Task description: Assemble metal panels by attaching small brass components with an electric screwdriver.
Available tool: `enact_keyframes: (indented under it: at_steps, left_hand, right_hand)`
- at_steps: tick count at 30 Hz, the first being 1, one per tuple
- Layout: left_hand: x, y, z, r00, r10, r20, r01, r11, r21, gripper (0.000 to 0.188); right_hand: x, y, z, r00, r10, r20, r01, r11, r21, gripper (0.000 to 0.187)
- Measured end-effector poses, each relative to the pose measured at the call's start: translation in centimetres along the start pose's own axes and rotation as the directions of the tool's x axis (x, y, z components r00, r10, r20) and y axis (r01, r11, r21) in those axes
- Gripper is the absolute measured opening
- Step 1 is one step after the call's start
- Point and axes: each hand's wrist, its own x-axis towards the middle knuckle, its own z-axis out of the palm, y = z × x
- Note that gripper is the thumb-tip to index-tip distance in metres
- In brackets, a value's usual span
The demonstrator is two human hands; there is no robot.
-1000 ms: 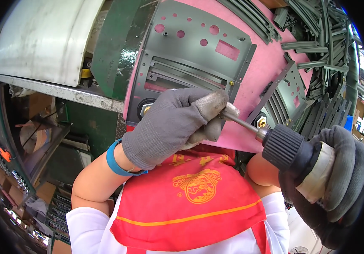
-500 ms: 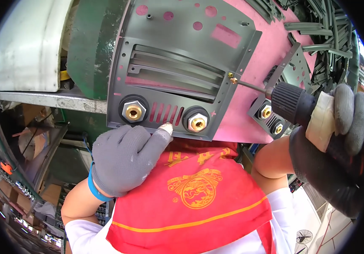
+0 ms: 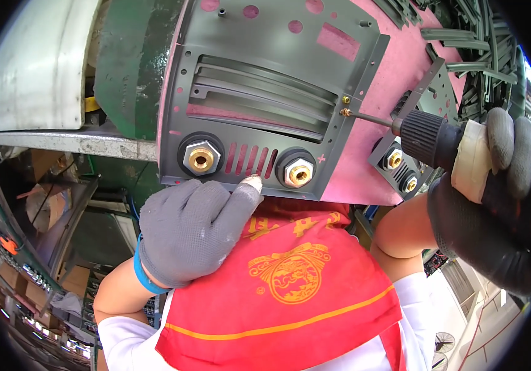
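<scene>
A grey metal panel (image 3: 265, 55) with round holes, slats and slots lies in front of me. Along its lower part sit two brass sockets (image 3: 201, 159) with hex nuts and black collars. My left hand (image 3: 188, 229), in a grey glove, grips the panel's near edge, thumb on top by the slots; its other fingers are partly hidden. At the right, my gloved right hand (image 3: 494, 191) is wrapped round a black power screwdriver (image 3: 429, 137) with pale tape on it. Its bit meets a small brass screw (image 3: 346, 112) at the panel's right side, just below another brass screw (image 3: 346, 99).
Beneath the panel is a pink work surface (image 3: 373, 93). A second grey panel (image 3: 435, 86) with brass sockets lies to the right, under the screwdriver. Dark metal strips (image 3: 457, 43) are heaped at the far right. A metal ledge (image 3: 61, 143) and shelves are at left.
The panel and my left hand appear slightly farther right and higher in the picture. The screwdriver has shifted slightly with them, its bit still at the lower brass screw.
</scene>
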Motion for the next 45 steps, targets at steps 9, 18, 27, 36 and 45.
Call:
enact_keyframes:
  at_steps: [9, 18, 27, 36, 45]
  left_hand:
    - [0.0, 0.2, 0.3, 1.000, -0.019, -0.017, 0.019, 1.000, -0.001, 0.038]
    - [0.0, 0.5, 0.4, 0.999, -0.035, 0.007, 0.035, 0.999, 0.014, 0.037]
    - [0.0, 0.4, 0.5, 1.000, -0.007, -0.008, 0.006, 1.000, -0.009, 0.034]
    - [2.1, 1.0, -1.7, 0.982, -0.123, 0.142, 0.140, 0.984, -0.112, 0.031]
    - [7.8, 1.3, -1.0, 0.747, -0.326, 0.579, 0.496, -0.306, -0.812, 0.042]
  right_hand:
    - [0.2, -0.5, 0.0, 0.994, 0.086, 0.065, -0.073, 0.980, -0.183, 0.016]
    - [0.5, -1.0, -0.2, 0.977, 0.181, 0.112, -0.129, 0.922, -0.364, 0.020]
    - [0.9, -1.7, -0.4, 0.952, 0.267, 0.150, -0.149, 0.831, -0.536, 0.023]
    - [0.9, -2.4, -0.5, 0.927, 0.343, 0.154, -0.152, 0.716, -0.681, 0.028]
    - [0.5, -3.5, -1.7, 0.919, 0.384, 0.084, -0.166, 0.572, -0.803, 0.032]
